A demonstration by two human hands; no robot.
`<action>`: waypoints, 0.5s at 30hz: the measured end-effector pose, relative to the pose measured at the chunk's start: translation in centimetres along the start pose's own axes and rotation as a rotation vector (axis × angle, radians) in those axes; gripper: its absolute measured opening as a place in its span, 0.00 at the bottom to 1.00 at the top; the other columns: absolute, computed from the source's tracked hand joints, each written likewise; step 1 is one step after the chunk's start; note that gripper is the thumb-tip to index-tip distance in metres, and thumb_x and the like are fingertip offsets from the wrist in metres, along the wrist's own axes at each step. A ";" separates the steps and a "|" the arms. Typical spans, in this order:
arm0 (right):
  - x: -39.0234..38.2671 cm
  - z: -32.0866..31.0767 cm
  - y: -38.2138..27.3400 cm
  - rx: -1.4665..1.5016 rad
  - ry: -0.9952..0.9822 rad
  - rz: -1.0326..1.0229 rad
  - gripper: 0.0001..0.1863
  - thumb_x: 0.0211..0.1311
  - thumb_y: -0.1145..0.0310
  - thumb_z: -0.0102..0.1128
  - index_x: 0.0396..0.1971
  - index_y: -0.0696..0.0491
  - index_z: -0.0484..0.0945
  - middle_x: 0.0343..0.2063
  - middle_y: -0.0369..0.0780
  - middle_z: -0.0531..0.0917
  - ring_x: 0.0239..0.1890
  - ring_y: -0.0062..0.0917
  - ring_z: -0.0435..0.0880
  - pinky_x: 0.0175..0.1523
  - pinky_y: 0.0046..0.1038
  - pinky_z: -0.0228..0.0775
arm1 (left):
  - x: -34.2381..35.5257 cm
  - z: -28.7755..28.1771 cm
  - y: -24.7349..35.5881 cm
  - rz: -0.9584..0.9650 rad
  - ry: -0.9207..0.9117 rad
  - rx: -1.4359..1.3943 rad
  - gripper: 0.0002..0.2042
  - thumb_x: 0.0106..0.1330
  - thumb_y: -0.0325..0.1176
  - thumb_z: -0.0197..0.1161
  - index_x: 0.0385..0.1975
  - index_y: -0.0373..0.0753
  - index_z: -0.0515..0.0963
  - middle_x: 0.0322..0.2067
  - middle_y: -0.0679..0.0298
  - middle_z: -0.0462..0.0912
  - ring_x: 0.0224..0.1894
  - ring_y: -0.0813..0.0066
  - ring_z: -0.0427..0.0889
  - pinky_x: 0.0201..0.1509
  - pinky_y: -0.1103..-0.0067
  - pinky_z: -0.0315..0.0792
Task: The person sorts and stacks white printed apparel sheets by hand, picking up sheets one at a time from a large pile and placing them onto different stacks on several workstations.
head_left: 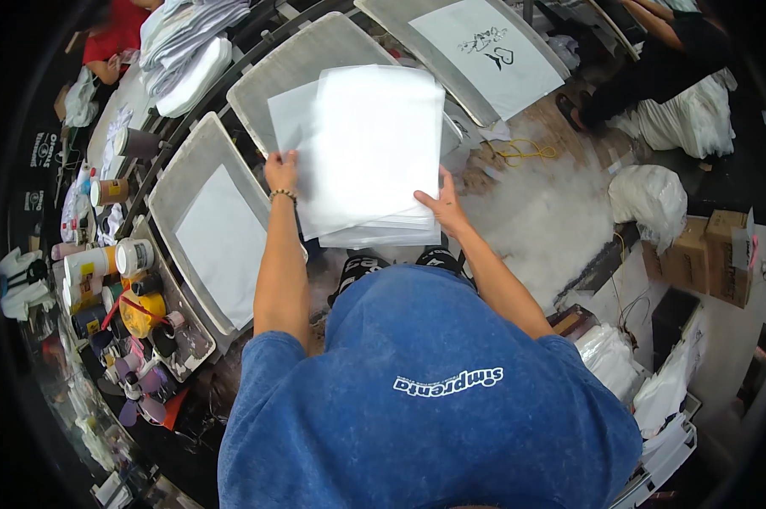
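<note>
In front of me is a loose stack of thin white sheets (pixel 379 144), with translucent margins and lower edges fanned slightly out of line. My left hand (pixel 281 174), a beaded bracelet at its wrist, grips the left edge of the stack. On the right edge, my right hand (pixel 442 205) has its thumb on top and its other fingers mostly hidden underneath. Behind the stack lies a pale grey board (pixel 268 81), partly covered. A similar board (pixel 167 199) on the left bears a white sheet (pixel 218 242).
At upper right, another board (pixel 391 17) carries a sheet with a black drawing (pixel 485 47). Paint tubs (pixel 134 256) crowd a tray on the left, beside a small fan (pixel 141 390). Folded cloth (pixel 188 55) is piled at upper left. Cardboard boxes (pixel 684 259) stand right; two people are nearby.
</note>
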State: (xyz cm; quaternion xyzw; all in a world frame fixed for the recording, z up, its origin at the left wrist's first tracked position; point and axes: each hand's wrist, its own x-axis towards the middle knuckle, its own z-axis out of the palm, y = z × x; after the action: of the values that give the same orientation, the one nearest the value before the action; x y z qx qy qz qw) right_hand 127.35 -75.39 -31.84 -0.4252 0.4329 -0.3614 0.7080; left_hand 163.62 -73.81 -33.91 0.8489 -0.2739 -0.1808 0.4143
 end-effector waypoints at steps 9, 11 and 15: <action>0.9 -2.3 -1.2 -0.084 -0.208 0.104 0.19 0.58 0.74 0.62 0.51 0.56 0.78 0.49 0.40 0.80 0.50 0.23 0.76 0.58 0.26 0.65 | 4.2 2.6 -2.4 -0.081 0.065 -0.543 0.11 0.59 0.28 0.68 0.36 0.31 0.74 0.30 0.61 0.81 0.29 0.76 0.78 0.33 0.79 0.74; -0.2 -3.5 -2.8 -0.175 -0.189 0.068 0.16 0.59 0.74 0.61 0.48 0.57 0.80 0.45 0.39 0.82 0.48 0.22 0.77 0.56 0.25 0.66 | 4.6 3.4 -2.8 -0.088 0.096 -0.552 0.11 0.60 0.28 0.68 0.36 0.32 0.74 0.30 0.61 0.80 0.30 0.76 0.78 0.33 0.79 0.74; -6.2 -8.4 -7.7 -0.369 -0.153 0.065 0.14 0.59 0.73 0.59 0.45 0.58 0.81 0.42 0.39 0.84 0.47 0.21 0.78 0.54 0.23 0.67 | 3.1 5.5 -1.3 -0.139 0.008 -0.655 0.11 0.60 0.28 0.68 0.37 0.32 0.73 0.30 0.61 0.80 0.30 0.75 0.78 0.34 0.78 0.74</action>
State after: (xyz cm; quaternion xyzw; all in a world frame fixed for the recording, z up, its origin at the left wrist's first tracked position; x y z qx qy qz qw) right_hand 116.24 -75.28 -25.08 -0.5599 0.4500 -0.2195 0.6601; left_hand 163.56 -78.38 -38.50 0.6879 -0.1409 -0.2836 0.6531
